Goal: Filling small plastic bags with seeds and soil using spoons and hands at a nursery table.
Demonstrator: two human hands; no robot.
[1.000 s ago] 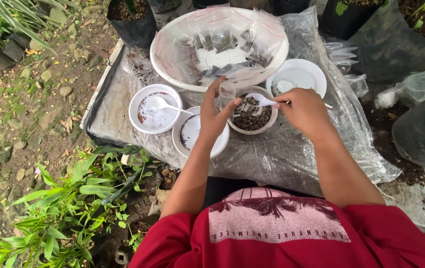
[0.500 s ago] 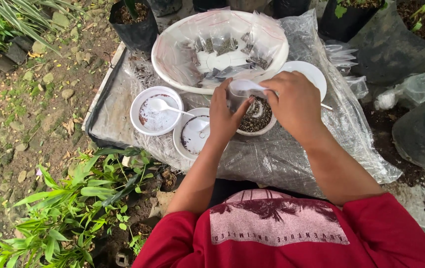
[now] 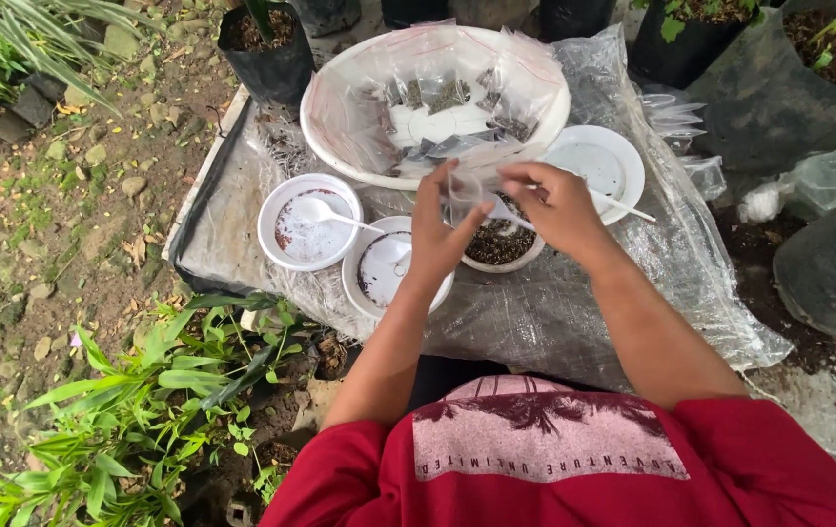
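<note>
Pinching a small clear bag (image 3: 467, 190) with the fingers of both left hand (image 3: 437, 234) and right hand (image 3: 554, 200), upright, long axis vertical, above the seed bowl (image 3: 501, 249) near the surface's middle.

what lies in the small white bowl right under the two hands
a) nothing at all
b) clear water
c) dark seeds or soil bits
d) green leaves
c: the small white bowl below the left hand and right hand holds a heap of dark grainy bits, with no water and no leaves in it.
</note>
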